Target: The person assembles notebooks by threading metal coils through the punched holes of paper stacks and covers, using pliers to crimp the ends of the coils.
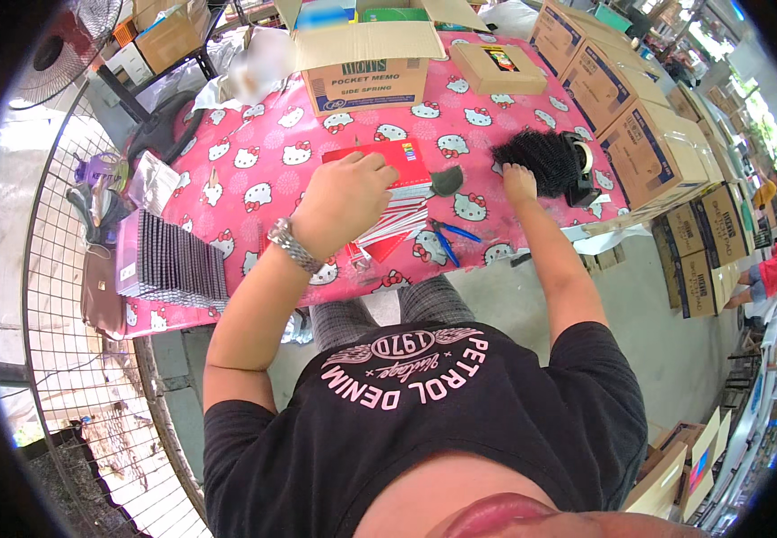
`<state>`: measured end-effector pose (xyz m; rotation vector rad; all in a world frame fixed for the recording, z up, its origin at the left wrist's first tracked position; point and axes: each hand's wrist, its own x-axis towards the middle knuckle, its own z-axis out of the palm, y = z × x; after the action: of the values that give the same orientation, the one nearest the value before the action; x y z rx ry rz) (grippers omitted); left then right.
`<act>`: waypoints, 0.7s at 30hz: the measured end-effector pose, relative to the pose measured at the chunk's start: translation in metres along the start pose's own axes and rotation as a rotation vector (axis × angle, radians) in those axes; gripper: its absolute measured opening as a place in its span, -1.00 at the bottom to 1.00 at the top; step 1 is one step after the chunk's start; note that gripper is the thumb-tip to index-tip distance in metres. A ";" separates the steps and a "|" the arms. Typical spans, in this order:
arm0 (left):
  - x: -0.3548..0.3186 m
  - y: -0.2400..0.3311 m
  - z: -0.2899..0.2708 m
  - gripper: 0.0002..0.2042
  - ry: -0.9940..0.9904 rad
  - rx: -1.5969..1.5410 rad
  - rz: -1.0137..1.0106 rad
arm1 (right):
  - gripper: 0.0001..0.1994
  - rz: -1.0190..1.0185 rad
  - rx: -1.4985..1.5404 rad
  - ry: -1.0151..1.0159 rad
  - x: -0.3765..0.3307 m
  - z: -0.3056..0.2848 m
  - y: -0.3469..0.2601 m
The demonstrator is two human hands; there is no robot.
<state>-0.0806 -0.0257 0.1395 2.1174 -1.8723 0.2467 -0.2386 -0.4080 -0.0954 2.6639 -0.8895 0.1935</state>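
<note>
My left hand (pixel 359 191), a metal watch at its wrist, is bent over the left part of a red notebook (pixel 399 154); its fingers are closed on it, with the tips hidden. Below it, more red notebooks (pixel 395 224) lie fanned with white page edges showing. My right hand (pixel 520 183) reaches to the near left edge of a pile of thin black spiral binding coils (pixel 543 161). Its fingers are pressed together on the coils; how many they hold cannot be seen. Blue-handled pliers (pixel 445 240) lie open between my hands, near a small dark green piece (pixel 447 182).
A black tape dispenser (pixel 580 170) stands right of the coils. Stacked black spiral-bound notebooks (pixel 178 260) sit at the table's left. An open carton (pixel 366 85) and a flat brown box (pixel 499 69) are at the back. Closed cartons (pixel 648 148) line the right side.
</note>
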 end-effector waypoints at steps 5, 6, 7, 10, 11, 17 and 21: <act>0.014 -0.004 -0.036 -0.82 0.091 -0.145 -0.063 | -0.86 0.032 0.034 0.048 -0.002 0.001 -0.002; 0.018 -0.004 -0.034 -0.82 0.120 -0.126 -0.073 | -0.86 0.023 0.007 0.060 -0.006 0.007 0.000; 0.023 -0.004 -0.030 -0.82 0.158 -0.102 -0.081 | -0.85 0.032 0.019 0.023 -0.003 0.009 0.003; 0.030 -0.004 -0.012 -0.80 0.311 -0.002 -0.058 | -0.82 0.098 0.108 -0.017 0.007 0.008 0.003; 0.028 -0.005 -0.008 -0.80 0.358 0.037 -0.054 | -0.81 0.140 0.176 0.015 0.009 -0.002 -0.005; 0.033 -0.009 -0.001 -0.81 0.377 0.019 -0.066 | -0.68 0.078 0.630 0.377 0.021 -0.072 -0.005; 0.029 -0.012 -0.003 -0.82 0.383 -0.011 -0.056 | -0.69 0.027 0.742 0.356 0.032 -0.081 -0.031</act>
<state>-0.0648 -0.0504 0.1503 1.9449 -1.5855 0.5820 -0.1967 -0.3748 -0.0197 3.0928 -0.8453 1.1652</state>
